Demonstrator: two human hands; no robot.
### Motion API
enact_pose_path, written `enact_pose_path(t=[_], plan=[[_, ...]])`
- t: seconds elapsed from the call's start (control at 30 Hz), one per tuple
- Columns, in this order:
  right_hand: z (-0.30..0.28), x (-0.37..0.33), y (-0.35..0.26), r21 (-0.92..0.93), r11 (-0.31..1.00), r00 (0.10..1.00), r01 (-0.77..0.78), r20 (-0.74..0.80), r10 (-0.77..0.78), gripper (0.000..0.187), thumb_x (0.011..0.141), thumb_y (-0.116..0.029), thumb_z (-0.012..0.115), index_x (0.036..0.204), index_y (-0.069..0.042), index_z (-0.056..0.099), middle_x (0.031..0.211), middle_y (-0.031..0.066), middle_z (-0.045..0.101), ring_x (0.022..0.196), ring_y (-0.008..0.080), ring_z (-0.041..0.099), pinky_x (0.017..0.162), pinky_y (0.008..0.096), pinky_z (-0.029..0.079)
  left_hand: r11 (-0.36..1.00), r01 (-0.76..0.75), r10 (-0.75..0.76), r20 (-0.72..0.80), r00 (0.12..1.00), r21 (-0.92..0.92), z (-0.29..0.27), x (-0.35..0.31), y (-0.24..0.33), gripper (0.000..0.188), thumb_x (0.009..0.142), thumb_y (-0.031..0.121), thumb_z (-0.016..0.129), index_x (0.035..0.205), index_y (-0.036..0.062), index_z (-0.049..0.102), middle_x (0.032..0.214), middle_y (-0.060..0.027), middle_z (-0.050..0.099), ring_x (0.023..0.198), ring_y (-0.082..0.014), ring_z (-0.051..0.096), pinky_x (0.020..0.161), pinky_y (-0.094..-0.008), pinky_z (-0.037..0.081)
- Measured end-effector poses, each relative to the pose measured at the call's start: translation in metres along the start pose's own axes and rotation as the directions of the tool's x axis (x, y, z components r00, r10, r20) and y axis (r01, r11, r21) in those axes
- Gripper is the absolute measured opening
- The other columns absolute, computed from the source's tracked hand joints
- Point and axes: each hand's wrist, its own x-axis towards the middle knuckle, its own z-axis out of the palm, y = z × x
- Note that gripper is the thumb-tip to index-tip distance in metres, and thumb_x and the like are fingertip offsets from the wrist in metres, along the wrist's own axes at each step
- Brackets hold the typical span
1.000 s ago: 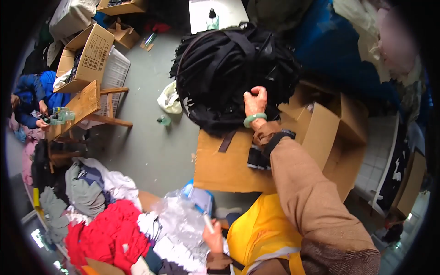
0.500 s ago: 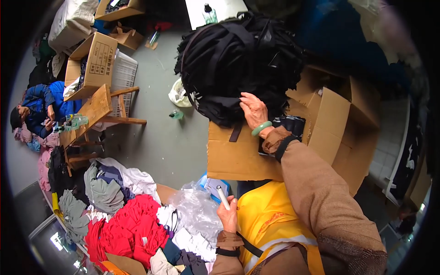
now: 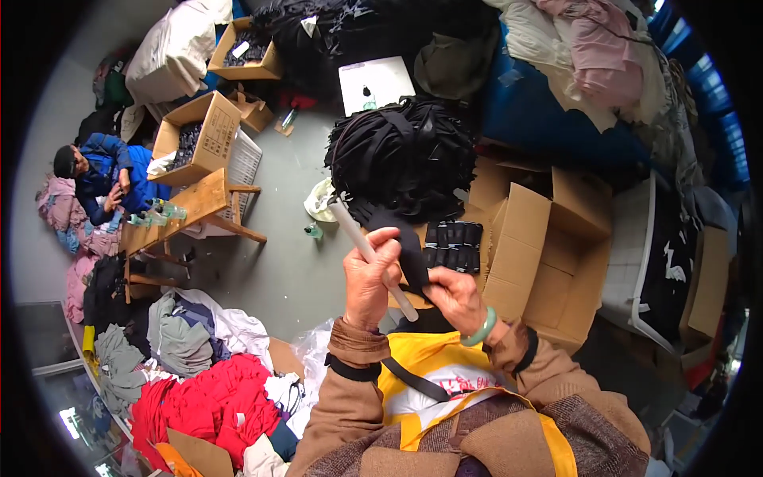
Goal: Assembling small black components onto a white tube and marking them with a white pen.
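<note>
My left hand point(image 3: 367, 282) is closed around a slim white rod point(image 3: 354, 230), which slants across the palm with its upper end toward the black heap. Just to its right, my right hand point(image 3: 457, 296), with a green bangle at the wrist, pinches the lower end of a black fabric strip point(image 3: 412, 253). The strip hangs between both hands; whether the left fingers touch it I cannot tell. Ahead stands a big heap of black fabric strips point(image 3: 401, 155). Folded black bundles point(image 3: 453, 246) lie in rows beyond my right hand, beside the heap.
An open cardboard box point(image 3: 556, 270) stands to the right. At left, a wooden bench point(image 3: 191, 208) carries green bottles, and a person in blue point(image 3: 103, 171) sits behind it. Red garments point(image 3: 214, 405) are piled at lower left. A white bag point(image 3: 320, 200) sits on the floor.
My right hand has come back from the heap toward my body with a black strip. My left hand has risen beside it, still holding the rod. The view has shifted.
</note>
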Motion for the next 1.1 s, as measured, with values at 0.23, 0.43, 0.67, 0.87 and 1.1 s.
enact_pose_path(t=[0.23,0.43,0.67,0.87,1.1], plan=[[-0.089,-0.081,-0.022,0.443,0.893,0.994,-0.079,-0.034,0.104,0.025,0.089,-0.013,0.056,0.110,0.000,0.054,0.096,-0.0009,0.056,0.089,0.0060,0.051,0.080,0.0219,0.043,0.939,0.126,-0.180,0.144,0.973,0.321,0.113,-0.059,-0.052,0.022,0.076,-0.001,0.065,0.097,0.0015,0.057,0.074,-0.0002,0.055,0.054,-0.0047,0.045,0.047,-0.0181,0.037],[-0.149,-0.129,-0.045,0.779,0.599,0.946,0.187,-0.307,0.105,0.026,0.088,-0.016,0.058,0.110,-0.003,0.056,0.098,0.0012,0.059,0.088,0.0067,0.053,0.078,0.0228,0.046,0.812,-0.018,-0.212,0.323,0.923,0.584,0.173,-0.092,-0.115,0.022,0.077,-0.001,0.063,0.097,0.0021,0.055,0.070,0.0021,0.051,0.053,-0.0042,0.044,0.046,-0.0175,0.036],[-0.162,-0.152,-0.070,0.466,0.824,0.862,0.322,-0.503,-0.052,0.017,0.084,-0.008,0.061,0.100,-0.002,0.059,0.090,0.0018,0.062,0.080,0.0082,0.058,0.073,0.0233,0.049,0.837,0.174,-0.420,0.405,0.812,0.519,0.213,-0.083,-0.102,0.020,0.077,0.002,0.066,0.094,0.0028,0.055,0.072,0.0032,0.049,0.058,-0.0040,0.044,0.050,-0.0169,0.036],[-0.152,-0.133,-0.078,0.380,0.880,0.896,0.284,-0.432,-0.103,0.016,0.083,-0.003,0.061,0.099,-0.003,0.059,0.091,0.0027,0.062,0.079,0.0104,0.059,0.073,0.0238,0.050,0.871,0.070,-0.322,0.457,0.829,0.487,0.208,-0.065,-0.072,0.016,0.080,0.006,0.066,0.090,0.0039,0.053,0.068,0.0024,0.049,0.052,-0.0040,0.042,0.045,-0.0174,0.034],[-0.143,-0.111,-0.084,0.772,0.543,0.906,0.330,-0.420,0.047,0.011,0.081,-0.002,0.063,0.090,-0.005,0.058,0.084,0.0010,0.060,0.078,0.0073,0.056,0.074,0.0205,0.047,0.872,0.106,-0.314,0.381,0.870,0.477,0.201,-0.058,-0.061,0.018,0.079,0.005,0.067,0.083,0.0069,0.050,0.064,0.0013,0.051,0.049,-0.0069,0.050,0.041,-0.0178,0.035]])
